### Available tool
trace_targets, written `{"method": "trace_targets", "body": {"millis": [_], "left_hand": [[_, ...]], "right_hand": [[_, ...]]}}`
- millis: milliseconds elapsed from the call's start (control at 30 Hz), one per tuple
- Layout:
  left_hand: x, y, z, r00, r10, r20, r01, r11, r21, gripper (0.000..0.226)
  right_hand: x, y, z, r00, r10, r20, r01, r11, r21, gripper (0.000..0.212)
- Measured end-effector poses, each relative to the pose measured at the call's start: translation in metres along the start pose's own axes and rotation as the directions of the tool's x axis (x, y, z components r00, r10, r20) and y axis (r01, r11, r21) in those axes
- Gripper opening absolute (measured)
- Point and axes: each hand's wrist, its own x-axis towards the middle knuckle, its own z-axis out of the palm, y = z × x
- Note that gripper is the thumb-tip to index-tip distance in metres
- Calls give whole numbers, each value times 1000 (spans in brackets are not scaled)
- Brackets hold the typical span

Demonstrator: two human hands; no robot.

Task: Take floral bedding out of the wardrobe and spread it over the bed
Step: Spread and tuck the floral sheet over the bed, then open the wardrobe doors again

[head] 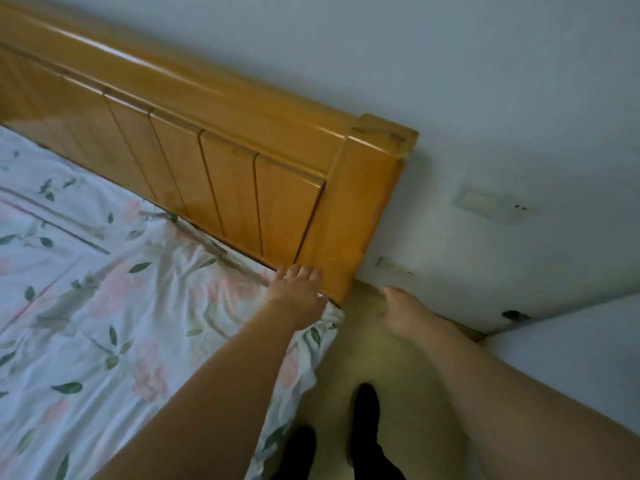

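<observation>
The floral bedding (pixel 104 306), white with pink flowers and green leaves, lies wrinkled across the bed and hangs over its right side. My left hand (pixel 298 292) rests on the bedding's top right corner, fingertips against the base of the wooden headboard (pixel 207 161). My right hand (pixel 401 313) hangs beside the bed over the floor, just right of the headboard post, fingers loosely curled with nothing in them. The wardrobe is out of view.
A grey-white wall (pixel 485 116) runs behind the headboard, with a second wall (pixel 571 341) closing in at the right. Between bed and wall lies a narrow strip of yellowish floor (pixel 391 375), where my dark-clad feet (pixel 363 417) stand.
</observation>
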Motion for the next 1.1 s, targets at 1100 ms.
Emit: {"method": "trace_targets", "body": {"millis": [1100], "left_hand": [[-94, 630, -240, -81, 963, -255, -944, 8, 329, 55]], "right_hand": [[-409, 321, -185, 252, 802, -541, -239, 594, 769, 52]]}}
